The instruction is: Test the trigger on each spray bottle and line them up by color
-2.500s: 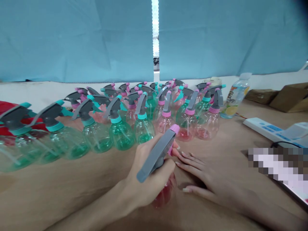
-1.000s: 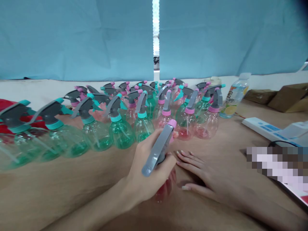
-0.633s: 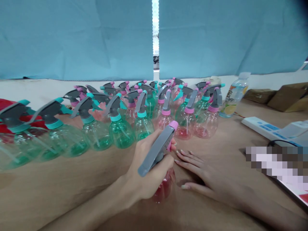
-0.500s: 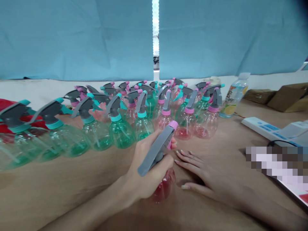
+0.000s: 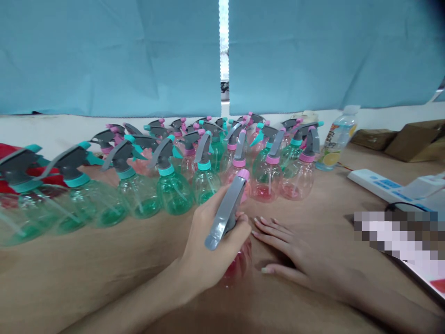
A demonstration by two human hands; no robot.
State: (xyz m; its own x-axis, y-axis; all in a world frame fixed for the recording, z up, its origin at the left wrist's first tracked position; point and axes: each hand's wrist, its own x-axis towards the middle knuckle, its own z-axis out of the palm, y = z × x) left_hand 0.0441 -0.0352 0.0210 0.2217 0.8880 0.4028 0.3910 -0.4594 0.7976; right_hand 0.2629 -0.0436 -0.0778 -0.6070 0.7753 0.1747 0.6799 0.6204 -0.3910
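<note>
My left hand [image 5: 212, 241] is wrapped round the neck of a pink spray bottle [image 5: 239, 264] with a grey trigger head and a pink nozzle pointing away from me. My fingers and palm cover the bottle's collar and most of its upper body. Just right of it, my right hand [image 5: 292, 250] lies palm down on the wooden table [image 5: 146, 273], fingers stretched out and holding nothing. Beyond both hands, green spray bottles [image 5: 174, 192] and clear pink spray bottles [image 5: 267, 181] stand close together in rows.
On the right lie a white power strip [image 5: 373, 183] with a plug and cable, and a pixelated flat object [image 5: 399, 250]. A labelled drink bottle [image 5: 335, 139] and brown boxes [image 5: 415, 141] stand behind. Red material [image 5: 10, 150] shows at the left, and a blue curtain [image 5: 104, 55] hangs at the back.
The spray head in my left hand has turned slightly, its nozzle shifting left and its rear end right. My right hand stays flat in the same place.
</note>
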